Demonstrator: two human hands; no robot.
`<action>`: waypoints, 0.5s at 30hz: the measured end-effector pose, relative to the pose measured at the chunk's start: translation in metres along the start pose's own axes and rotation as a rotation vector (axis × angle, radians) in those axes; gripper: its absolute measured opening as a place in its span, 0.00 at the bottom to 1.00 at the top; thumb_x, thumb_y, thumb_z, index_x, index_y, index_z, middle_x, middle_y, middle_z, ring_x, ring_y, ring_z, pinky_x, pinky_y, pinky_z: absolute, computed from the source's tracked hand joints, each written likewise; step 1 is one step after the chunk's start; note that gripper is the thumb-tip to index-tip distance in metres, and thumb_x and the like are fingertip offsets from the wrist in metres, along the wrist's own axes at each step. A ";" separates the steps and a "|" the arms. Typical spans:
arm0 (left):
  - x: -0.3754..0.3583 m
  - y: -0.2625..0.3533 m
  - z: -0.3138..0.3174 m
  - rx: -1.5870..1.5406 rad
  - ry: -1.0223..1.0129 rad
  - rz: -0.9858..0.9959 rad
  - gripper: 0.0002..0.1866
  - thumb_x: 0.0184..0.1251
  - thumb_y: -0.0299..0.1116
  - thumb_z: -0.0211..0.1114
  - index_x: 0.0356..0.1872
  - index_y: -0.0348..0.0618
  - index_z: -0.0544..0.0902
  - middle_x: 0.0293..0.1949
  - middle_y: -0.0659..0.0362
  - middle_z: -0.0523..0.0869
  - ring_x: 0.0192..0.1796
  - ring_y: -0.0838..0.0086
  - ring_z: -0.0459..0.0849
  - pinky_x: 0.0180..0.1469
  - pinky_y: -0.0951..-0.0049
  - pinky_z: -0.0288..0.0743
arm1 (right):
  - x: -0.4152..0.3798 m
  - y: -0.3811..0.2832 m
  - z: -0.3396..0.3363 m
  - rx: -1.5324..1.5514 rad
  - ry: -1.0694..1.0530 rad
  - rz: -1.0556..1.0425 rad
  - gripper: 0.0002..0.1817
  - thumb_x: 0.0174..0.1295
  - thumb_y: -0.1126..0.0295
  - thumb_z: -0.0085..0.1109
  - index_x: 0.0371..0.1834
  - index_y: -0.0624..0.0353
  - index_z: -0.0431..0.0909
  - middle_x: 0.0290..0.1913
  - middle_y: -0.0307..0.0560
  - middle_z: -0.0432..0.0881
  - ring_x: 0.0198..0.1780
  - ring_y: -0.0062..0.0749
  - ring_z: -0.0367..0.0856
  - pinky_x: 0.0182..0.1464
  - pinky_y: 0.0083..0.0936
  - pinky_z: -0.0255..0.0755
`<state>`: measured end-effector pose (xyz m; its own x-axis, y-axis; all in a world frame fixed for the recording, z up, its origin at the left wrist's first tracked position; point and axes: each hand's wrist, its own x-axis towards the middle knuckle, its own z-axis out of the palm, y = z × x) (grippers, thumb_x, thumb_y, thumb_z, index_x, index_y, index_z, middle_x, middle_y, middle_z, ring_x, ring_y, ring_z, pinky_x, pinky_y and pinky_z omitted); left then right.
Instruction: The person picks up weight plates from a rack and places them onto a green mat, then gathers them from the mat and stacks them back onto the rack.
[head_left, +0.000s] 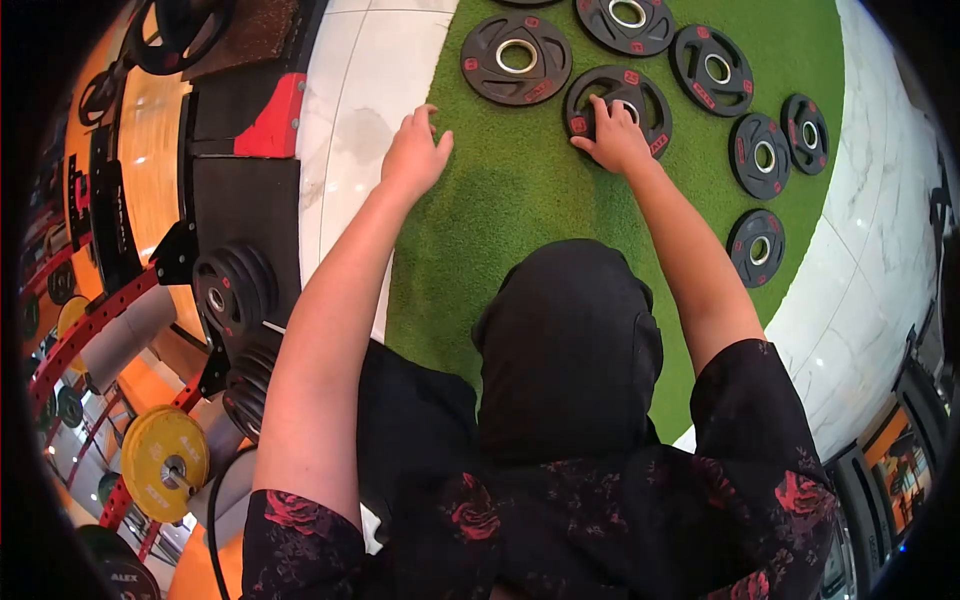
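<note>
Your black shirt [580, 510] with red rose print, red-marked black weight plates [536, 80], green turf [440, 240], grey-veined white tiles [865, 190]

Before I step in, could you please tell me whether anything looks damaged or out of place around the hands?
Nothing stands out as damaged or spilled. The right hand touches one weight plate; the other plates on the green turf lie flat, with no cracks visible.

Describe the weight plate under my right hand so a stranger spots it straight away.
Start at the green turf, then look ahead of the black-clothed knee to a round black weight plate with red markings. Among the neighbouring plates, it alone has a hand over it: your right hand.
</note>
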<state>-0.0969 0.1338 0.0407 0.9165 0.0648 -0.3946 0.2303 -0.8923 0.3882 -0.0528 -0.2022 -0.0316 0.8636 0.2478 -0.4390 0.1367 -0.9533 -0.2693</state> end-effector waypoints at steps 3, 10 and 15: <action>-0.008 -0.004 0.000 -0.031 0.010 0.000 0.28 0.74 0.42 0.65 0.69 0.42 0.72 0.56 0.49 0.84 0.59 0.56 0.85 0.61 0.56 0.79 | -0.002 -0.002 -0.005 0.019 -0.011 0.028 0.48 0.64 0.44 0.71 0.82 0.49 0.57 0.73 0.65 0.65 0.73 0.64 0.70 0.72 0.50 0.69; 0.021 0.025 0.009 -0.119 0.004 0.071 0.27 0.73 0.40 0.68 0.67 0.38 0.73 0.51 0.50 0.85 0.56 0.57 0.85 0.61 0.58 0.78 | -0.028 0.019 -0.008 0.108 0.167 -0.028 0.39 0.64 0.56 0.72 0.77 0.50 0.65 0.70 0.60 0.67 0.71 0.60 0.71 0.70 0.49 0.72; 0.059 0.049 0.071 -0.204 0.030 0.277 0.27 0.71 0.39 0.70 0.65 0.38 0.75 0.46 0.51 0.87 0.47 0.62 0.87 0.54 0.60 0.79 | -0.098 0.051 -0.027 0.106 0.064 0.124 0.35 0.66 0.60 0.70 0.74 0.53 0.67 0.65 0.58 0.71 0.67 0.56 0.74 0.67 0.49 0.75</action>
<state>-0.0546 0.0620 -0.0221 0.9619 -0.1513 -0.2277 0.0295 -0.7704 0.6368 -0.1177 -0.2798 0.0210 0.9001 0.1149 -0.4202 -0.0216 -0.9516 -0.3066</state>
